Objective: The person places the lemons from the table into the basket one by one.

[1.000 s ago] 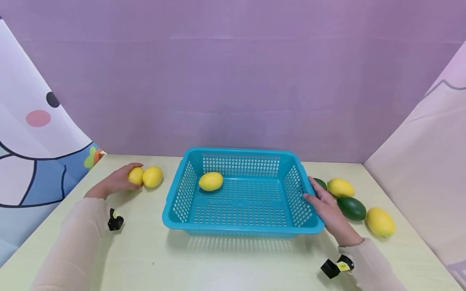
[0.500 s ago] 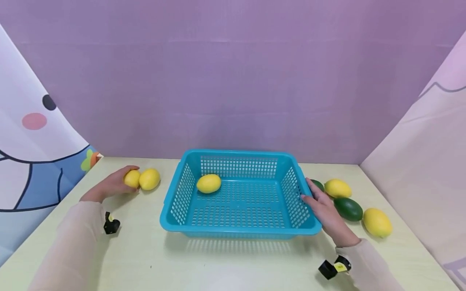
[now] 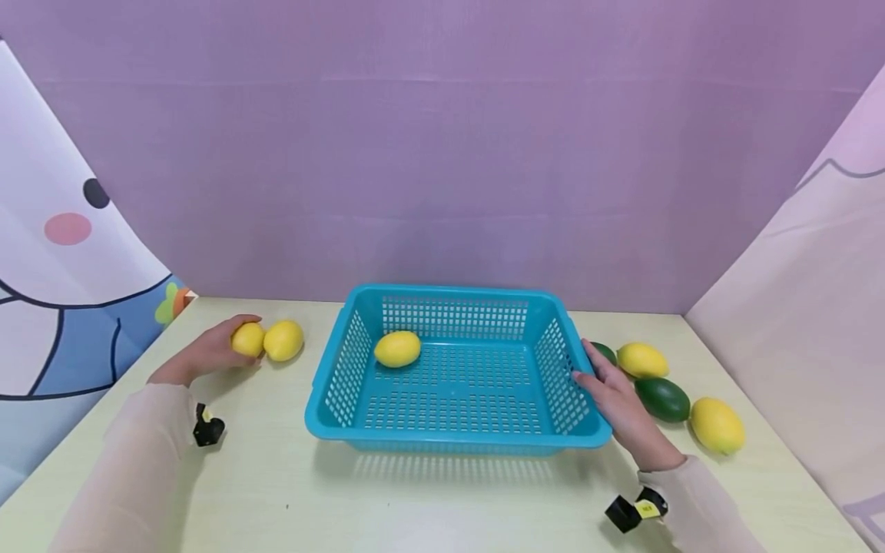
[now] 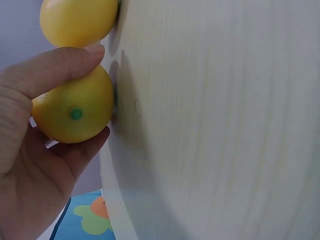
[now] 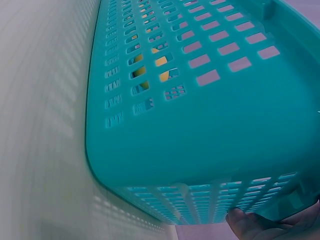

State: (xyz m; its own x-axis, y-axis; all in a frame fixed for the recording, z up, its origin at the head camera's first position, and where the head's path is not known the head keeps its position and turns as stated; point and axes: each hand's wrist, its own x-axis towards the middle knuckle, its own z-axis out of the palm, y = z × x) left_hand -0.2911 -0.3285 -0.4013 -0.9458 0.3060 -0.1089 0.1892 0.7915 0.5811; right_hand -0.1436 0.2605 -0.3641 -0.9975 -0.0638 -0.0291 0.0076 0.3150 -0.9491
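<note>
My left hand (image 3: 216, 352) grips a yellow lemon (image 3: 248, 339) at the left of the table, thumb on one side and fingers on the other. The lemon's green stem spot (image 4: 76, 114) shows in the left wrist view. Right beside it lies a second lemon (image 3: 284, 340). In the middle stands a turquoise plastic basket (image 3: 452, 443) with a third lemon (image 3: 397, 349) inside, near its left wall. My right hand (image 3: 621, 407) holds the basket's right rim, thumb over the edge and fingers along the outside. Much of this hand is outside the right wrist view.
Right of the basket lie a dark green avocado (image 3: 662, 399), another green fruit (image 3: 604, 352) partly hidden by the right hand, and two lemons, one behind (image 3: 643, 359) and one nearer (image 3: 717, 425). A purple cloth (image 3: 442, 153) closes off the table's back edge.
The head view has shifted slightly. My left hand and its lemon have edged a little to the left. The right hand keeps its hold on the basket, which stays in place.
</note>
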